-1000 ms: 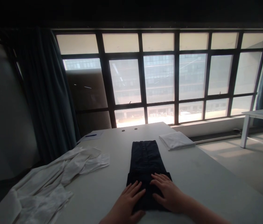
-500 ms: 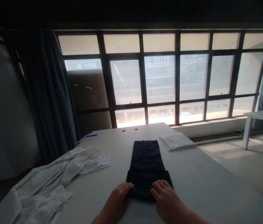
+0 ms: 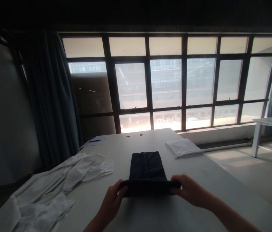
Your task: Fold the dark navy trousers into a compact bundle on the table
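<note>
1. Cloth, white and crumpled, is lying in loose folds on the left side of the table, at nine o'clock from the dark cloth.
2. A blue curtain is hanging at ten o'clock, beside the windows.
3. A sheet of paper is also lying at ten o'clock, by the table's far left corner, and a dark blue pen is resting on it.
4. The left hand, at eight o'clock, is pinching the left end of the dark cloth's near edge; its thumb and fingers are closing with only fabric between them.
5. Two round holes are showing in the table between eleven and twelve o'clock.
6. The dark cloth is sitting at the clock's centre, on the table between the hands. Its far part is lying flat; its near part is forming a straight, wider bar, and whether that bar is touching the table I cannot tell.
7. The windows are letting in light at twelve o'clock.
8. The right hand, at four o'clock, is pinching the bar's right end, its thumb and fingers closing on the fabric likewise.
9. A folded white cloth is lying flat at two o'clock, apart from the dark cloth.
10. A second table is standing well apart, between two and three o'clock.
</note>
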Demonstrator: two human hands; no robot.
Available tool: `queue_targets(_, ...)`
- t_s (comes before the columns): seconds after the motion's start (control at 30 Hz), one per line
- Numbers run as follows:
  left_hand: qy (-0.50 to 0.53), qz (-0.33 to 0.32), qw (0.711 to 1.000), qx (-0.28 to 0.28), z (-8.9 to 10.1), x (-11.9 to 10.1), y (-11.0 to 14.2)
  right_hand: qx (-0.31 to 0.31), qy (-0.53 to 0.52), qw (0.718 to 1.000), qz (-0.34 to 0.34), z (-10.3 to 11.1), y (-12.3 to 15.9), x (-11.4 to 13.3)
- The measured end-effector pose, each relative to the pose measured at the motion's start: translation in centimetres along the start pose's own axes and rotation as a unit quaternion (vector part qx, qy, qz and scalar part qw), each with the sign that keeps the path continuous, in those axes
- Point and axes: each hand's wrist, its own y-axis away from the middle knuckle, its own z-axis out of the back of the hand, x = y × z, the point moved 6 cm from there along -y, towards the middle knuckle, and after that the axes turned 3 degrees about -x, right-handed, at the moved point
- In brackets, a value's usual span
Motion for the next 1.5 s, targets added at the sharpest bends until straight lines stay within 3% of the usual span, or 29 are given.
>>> queue_targets(0.1, 0.023, 0.016, 0.999, -0.023, 1.8, -1.6, -0.2, 0.034, -0.105, 0.994, -0.011, 2.1, 0.9, 0.5)
queue_targets(0.17, 0.089, 0.041, 0.995, 0.013, 2.3, -3.1, -0.4, 0.069, -0.205, 0.976, -0.017, 2.9, 1.2, 1.1)
queue_targets(0.27, 0.221, 0.117, 0.964, 0.091, 2.0, -5.1, -0.6, 0.077, -0.344, 0.936, -0.022, 3.5, 0.9, 2.1)
queue_targets(0.37, 0.272, 0.174, 0.939, 0.119, 0.8, -5.0, -0.9, 0.046, -0.408, 0.911, -0.038, 2.2, -0.4, 1.6)
queue_targets(0.43, 0.264, 0.196, 0.934, 0.14, -1.0, -2.9, -0.9, 0.025, -0.388, 0.919, -0.066, -0.1, -1.5, -0.1)
queue_targets(0.6, 0.218, 0.275, 0.919, 0.182, -6.4, 6.2, 0.5, -0.03, -0.232, 0.964, -0.128, -6.5, -3.5, -6.9)
queue_targets(0.67, 0.203, 0.285, 0.92, 0.177, -7.4, 8.6, 0.9, -0.068, -0.156, 0.976, -0.137, -7.8, -3.8, -9.0)
queue_targets(0.73, 0.177, 0.283, 0.929, 0.162, -7.6, 9.5, 1.1, -0.083, -0.102, 0.982, -0.139, -8.6, -3.9, -10.1)
queue_targets(0.97, 0.133, 0.238, 0.951, 0.147, -7.2, 8.4, 1.0, -0.096, -0.102, 0.985, -0.103, -9.2, -4.0, -10.2)
queue_targets(1.23, 0.12, 0.238, 0.957, 0.112, -6.7, 7.8, 0.7, -0.135, -0.094, 0.98, -0.11, -9.4, -3.8, -10.9)
queue_targets(1.5, -0.027, 0.18, 0.977, 0.11, -6.4, 6.6, -0.4, -0.108, -0.101, 0.982, -0.117, -9.5, -3.9, -11.0)
